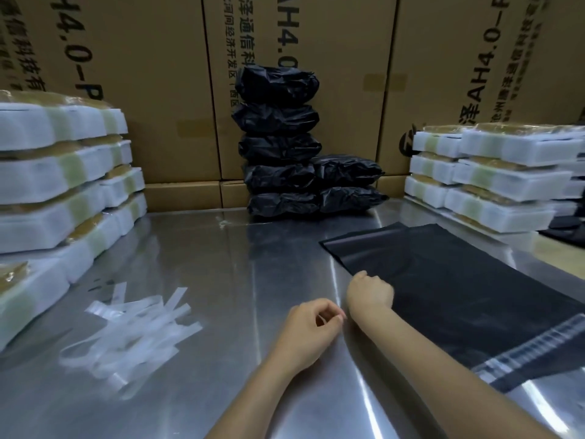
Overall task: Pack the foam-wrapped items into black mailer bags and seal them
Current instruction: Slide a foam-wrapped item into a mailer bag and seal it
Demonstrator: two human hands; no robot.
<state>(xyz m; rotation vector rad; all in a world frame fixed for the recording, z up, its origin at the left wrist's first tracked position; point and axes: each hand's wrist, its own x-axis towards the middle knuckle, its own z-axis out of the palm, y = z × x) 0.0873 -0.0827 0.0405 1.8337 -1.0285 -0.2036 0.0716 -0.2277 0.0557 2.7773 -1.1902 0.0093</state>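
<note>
On the steel counter (196, 267), an empty black mailer bag (459, 280) lay flat, its adhesive flap (531, 346) toward the person. The right hand (370, 293) gripped the bag's left edge with curled fingers. Just left of the bag, the left hand (311, 327) hovered loosely curled, perhaps pinching a thin strip; this could not be told. Peeled strips (133, 331) lay further left. Behind the bag stood packed black bags (285, 144); foam-wrapped items were stacked left (63, 179) and right (493, 175) of it.
</note>
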